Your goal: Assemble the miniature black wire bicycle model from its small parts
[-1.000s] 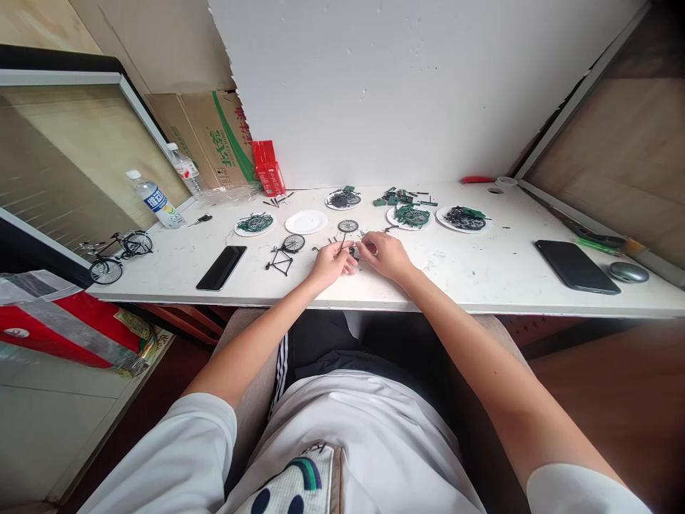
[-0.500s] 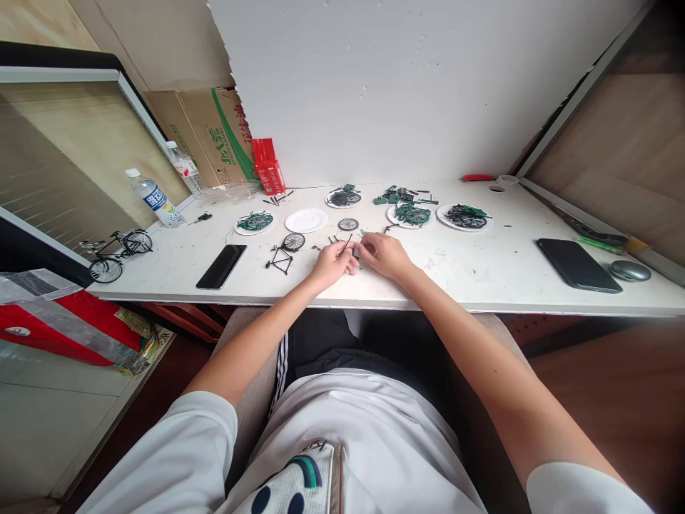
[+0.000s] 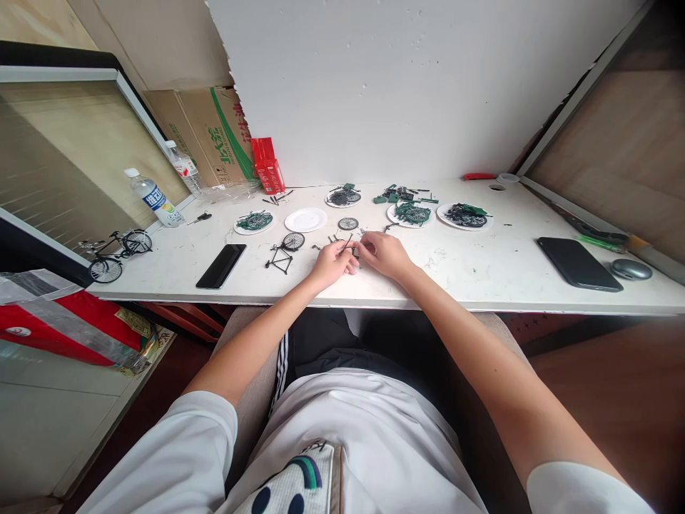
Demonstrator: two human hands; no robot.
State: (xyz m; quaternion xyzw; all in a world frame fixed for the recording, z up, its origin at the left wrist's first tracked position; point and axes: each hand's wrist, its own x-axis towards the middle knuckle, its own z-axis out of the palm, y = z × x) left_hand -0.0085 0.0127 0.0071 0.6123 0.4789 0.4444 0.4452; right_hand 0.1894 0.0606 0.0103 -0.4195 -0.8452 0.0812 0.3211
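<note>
My left hand (image 3: 332,263) is closed in a pinch around a thin dark rod-like part (image 3: 347,244) above the table. Against it, fingertips nearly meeting, my right hand (image 3: 382,251) is pinched too; whatever lies between its fingers is hidden. Left of the hands lie a black toy bicycle frame (image 3: 280,261) and a small spoked wheel (image 3: 293,241). Another loose wheel (image 3: 347,223) rests just beyond the fingertips, with tiny dark pieces around it. A complete black model bicycle (image 3: 122,251) stands at the table's left end.
Paper plates hold green parts (image 3: 253,222), more green parts (image 3: 412,213) and black parts (image 3: 464,216); one white plate (image 3: 305,219) is bare. A phone (image 3: 221,266) lies left, another dark phone (image 3: 579,264) right, near a mouse (image 3: 631,269). Bottles (image 3: 155,198) and a red box (image 3: 268,166) stand behind.
Almost nothing differs. Both hands stay together in the same place with the same pinched fingers, and the parts on the table have not moved.
</note>
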